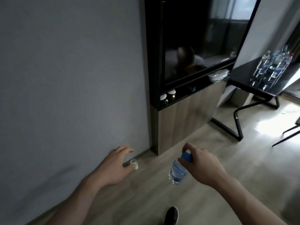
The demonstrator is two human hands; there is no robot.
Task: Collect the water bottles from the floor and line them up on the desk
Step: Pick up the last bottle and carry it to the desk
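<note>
The right hand [199,164] reaches forward, palm down, its fingers curled round the blue cap and neck of a water bottle [177,173] that hangs tilted above the floor [211,159]. The left hand [116,164] stretches toward the wall [65,78], fingers loosely spread and holding nothing, hovering just over a small clear bottle [134,164] lying at the baseboard; the hand hides most of it, so only the neck end shows, and whether fingers touch it cannot be told. The whole view is dim and slightly blurred. At right, a cluster of bottles [272,65] stands on the dark desk [243,83], their number hard to make out. A cabinet [186,111] shelf holds two white-lidded jars [168,96]. A shoe [171,215] is cut off at the bottom edge.
</note>
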